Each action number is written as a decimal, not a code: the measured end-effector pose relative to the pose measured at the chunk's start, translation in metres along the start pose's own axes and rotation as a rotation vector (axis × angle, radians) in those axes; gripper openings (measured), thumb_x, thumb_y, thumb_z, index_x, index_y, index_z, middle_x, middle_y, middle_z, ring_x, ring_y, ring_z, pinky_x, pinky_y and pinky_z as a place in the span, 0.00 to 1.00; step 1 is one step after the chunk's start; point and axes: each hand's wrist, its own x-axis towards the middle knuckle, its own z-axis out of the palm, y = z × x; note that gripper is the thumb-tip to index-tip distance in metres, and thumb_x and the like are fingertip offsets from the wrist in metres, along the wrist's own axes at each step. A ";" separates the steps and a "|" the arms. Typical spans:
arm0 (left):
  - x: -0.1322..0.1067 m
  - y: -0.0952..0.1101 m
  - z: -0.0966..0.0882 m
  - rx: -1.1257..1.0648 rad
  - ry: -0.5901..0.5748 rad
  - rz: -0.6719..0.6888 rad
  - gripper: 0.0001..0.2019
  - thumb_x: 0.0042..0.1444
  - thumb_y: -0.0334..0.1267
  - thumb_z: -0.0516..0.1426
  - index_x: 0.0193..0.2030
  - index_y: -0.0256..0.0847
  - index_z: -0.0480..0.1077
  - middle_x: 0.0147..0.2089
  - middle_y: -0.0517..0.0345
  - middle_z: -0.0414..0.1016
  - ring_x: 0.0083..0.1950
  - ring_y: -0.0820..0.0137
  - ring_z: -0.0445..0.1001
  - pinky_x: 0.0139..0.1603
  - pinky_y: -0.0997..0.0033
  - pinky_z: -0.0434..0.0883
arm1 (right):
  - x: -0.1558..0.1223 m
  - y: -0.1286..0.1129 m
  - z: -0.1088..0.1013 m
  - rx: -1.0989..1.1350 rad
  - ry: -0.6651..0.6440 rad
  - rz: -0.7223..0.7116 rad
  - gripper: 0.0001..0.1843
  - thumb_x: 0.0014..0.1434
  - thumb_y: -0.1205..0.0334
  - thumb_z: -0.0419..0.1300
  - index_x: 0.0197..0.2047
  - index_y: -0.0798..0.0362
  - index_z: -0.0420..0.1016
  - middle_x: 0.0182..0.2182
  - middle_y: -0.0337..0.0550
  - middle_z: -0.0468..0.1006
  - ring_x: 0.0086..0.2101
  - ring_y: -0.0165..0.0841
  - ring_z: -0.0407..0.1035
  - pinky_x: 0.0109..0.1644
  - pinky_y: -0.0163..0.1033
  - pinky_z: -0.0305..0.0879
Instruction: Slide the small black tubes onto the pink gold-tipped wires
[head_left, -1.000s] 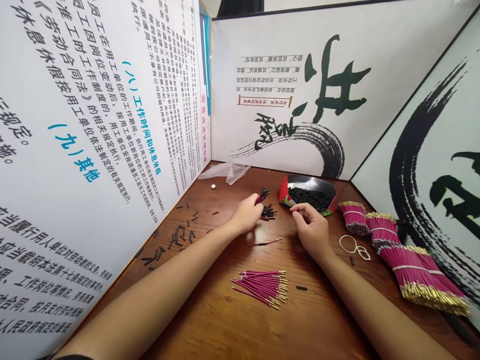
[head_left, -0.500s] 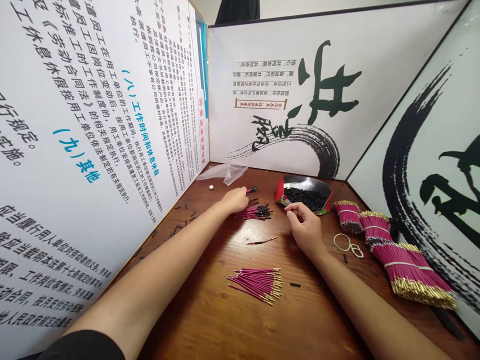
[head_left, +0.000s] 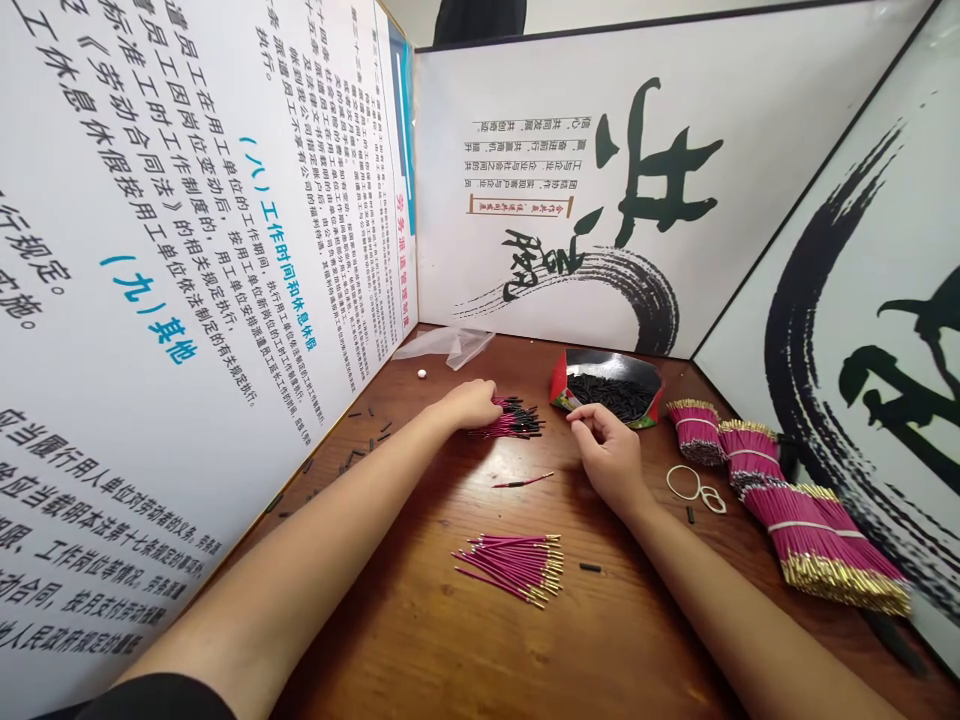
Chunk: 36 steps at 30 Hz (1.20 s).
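My left hand [head_left: 474, 405] is closed at the near-left side of a pile of magenta wires with black sleeves [head_left: 525, 420]; its fingertips are on wires there, partly hidden by the hand. Just in front of the black tube box, my right hand [head_left: 609, 445] holds thumb and forefinger pinched, and what is between them is too small to make out. The red and black open box [head_left: 652, 385] holds many short black tubes [head_left: 611, 397]. One sleeved wire [head_left: 523, 481] lies alone between my hands. Closer to me is a fan of magenta wires with gold ends [head_left: 517, 568].
Banded bundles of magenta wires [head_left: 817, 530] stand at the right, beside white rubber bands [head_left: 684, 484]. Loose black tubes [head_left: 352, 458] are scattered along the left panel. A clear plastic bag [head_left: 457, 345] lies at the back. Printed panels [head_left: 555, 90] wall in the table.
My left hand has come down slightly toward me, bringing the few wires it held apart onto the sleeved pile. My right hand stays almost still.
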 end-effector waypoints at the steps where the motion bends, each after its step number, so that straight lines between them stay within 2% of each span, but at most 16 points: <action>1: 0.000 0.000 -0.002 0.004 -0.014 0.002 0.14 0.55 0.39 0.52 0.45 0.37 0.72 0.51 0.41 0.76 0.49 0.57 0.75 0.49 0.63 0.70 | 0.000 0.000 0.000 0.000 -0.001 0.001 0.07 0.57 0.59 0.55 0.33 0.52 0.72 0.19 0.31 0.61 0.21 0.27 0.55 0.27 0.35 0.51; 6: -0.001 -0.001 -0.011 0.027 -0.065 0.014 0.16 0.55 0.39 0.51 0.45 0.38 0.76 0.53 0.44 0.76 0.52 0.58 0.75 0.52 0.64 0.69 | 0.001 0.000 0.000 0.001 -0.005 0.004 0.07 0.57 0.59 0.55 0.33 0.52 0.72 0.19 0.31 0.61 0.21 0.27 0.55 0.27 0.35 0.51; 12: -0.004 -0.004 -0.014 0.048 -0.078 -0.016 0.19 0.57 0.40 0.48 0.49 0.39 0.75 0.56 0.43 0.74 0.54 0.58 0.73 0.54 0.63 0.68 | 0.000 -0.001 -0.001 -0.003 0.003 0.006 0.08 0.57 0.59 0.55 0.33 0.53 0.72 0.19 0.32 0.62 0.21 0.27 0.55 0.27 0.35 0.51; 16: -0.016 0.006 -0.018 0.085 0.006 -0.048 0.21 0.58 0.40 0.48 0.54 0.38 0.71 0.60 0.41 0.68 0.62 0.51 0.64 0.59 0.52 0.64 | 0.000 -0.002 -0.001 -0.005 -0.002 0.011 0.08 0.56 0.58 0.55 0.33 0.52 0.72 0.19 0.32 0.61 0.21 0.27 0.55 0.27 0.35 0.51; 18: -0.027 0.018 -0.020 0.131 0.094 0.035 0.19 0.57 0.40 0.48 0.53 0.38 0.70 0.58 0.42 0.69 0.60 0.53 0.65 0.57 0.53 0.64 | 0.000 -0.002 -0.001 -0.003 0.005 0.013 0.08 0.56 0.58 0.55 0.33 0.52 0.72 0.19 0.32 0.61 0.21 0.28 0.55 0.27 0.35 0.51; 19: -0.033 0.025 -0.021 0.130 0.091 0.108 0.17 0.56 0.39 0.49 0.49 0.38 0.71 0.56 0.43 0.70 0.57 0.55 0.67 0.54 0.57 0.66 | 0.000 -0.002 -0.001 0.000 0.012 0.014 0.08 0.56 0.58 0.55 0.33 0.52 0.72 0.19 0.32 0.61 0.21 0.28 0.55 0.27 0.35 0.51; 20: -0.039 0.032 -0.022 0.115 0.045 0.183 0.15 0.56 0.38 0.50 0.46 0.39 0.72 0.53 0.44 0.73 0.52 0.58 0.70 0.51 0.60 0.68 | 0.000 -0.002 -0.001 0.003 0.019 0.017 0.08 0.56 0.58 0.55 0.33 0.53 0.72 0.19 0.32 0.61 0.22 0.28 0.55 0.27 0.35 0.51; 23: -0.056 0.051 -0.020 0.082 -0.284 0.279 0.10 0.52 0.38 0.54 0.39 0.40 0.72 0.41 0.50 0.77 0.37 0.64 0.73 0.37 0.67 0.68 | 0.001 -0.003 -0.002 0.010 0.034 0.026 0.08 0.56 0.58 0.55 0.33 0.53 0.72 0.19 0.32 0.61 0.22 0.28 0.55 0.27 0.35 0.51; 26: -0.070 0.063 -0.015 0.171 -0.380 0.317 0.08 0.52 0.37 0.54 0.37 0.39 0.72 0.40 0.48 0.78 0.34 0.64 0.73 0.31 0.68 0.65 | 0.001 -0.004 -0.002 -0.004 0.024 0.021 0.08 0.56 0.58 0.55 0.32 0.52 0.71 0.19 0.32 0.62 0.21 0.28 0.56 0.27 0.35 0.52; 28: -0.075 0.066 -0.011 0.245 -0.363 0.311 0.08 0.52 0.33 0.53 0.36 0.37 0.73 0.42 0.45 0.78 0.35 0.62 0.74 0.30 0.67 0.64 | 0.000 -0.005 -0.002 -0.025 -0.006 0.003 0.07 0.56 0.59 0.55 0.32 0.52 0.71 0.18 0.32 0.62 0.21 0.28 0.56 0.27 0.35 0.52; 31: -0.075 0.066 -0.006 0.278 -0.342 0.324 0.08 0.53 0.31 0.51 0.31 0.37 0.71 0.40 0.44 0.78 0.35 0.61 0.74 0.30 0.67 0.64 | 0.000 -0.007 -0.001 -0.061 -0.084 -0.028 0.08 0.56 0.59 0.54 0.32 0.52 0.72 0.18 0.33 0.64 0.21 0.29 0.58 0.27 0.35 0.53; 33: -0.071 0.063 -0.003 0.202 -0.319 0.344 0.06 0.53 0.32 0.51 0.30 0.38 0.69 0.37 0.46 0.77 0.34 0.62 0.73 0.31 0.67 0.64 | 0.000 -0.007 -0.001 -0.090 -0.162 -0.054 0.08 0.57 0.59 0.54 0.32 0.52 0.72 0.21 0.35 0.69 0.23 0.30 0.61 0.29 0.35 0.55; 36: -0.064 0.056 0.004 -0.020 -0.174 0.360 0.05 0.56 0.36 0.50 0.37 0.40 0.66 0.38 0.52 0.76 0.35 0.66 0.72 0.34 0.69 0.65 | 0.000 -0.006 -0.001 -0.175 -0.254 -0.092 0.10 0.58 0.58 0.53 0.30 0.52 0.72 0.26 0.39 0.73 0.27 0.31 0.65 0.33 0.36 0.57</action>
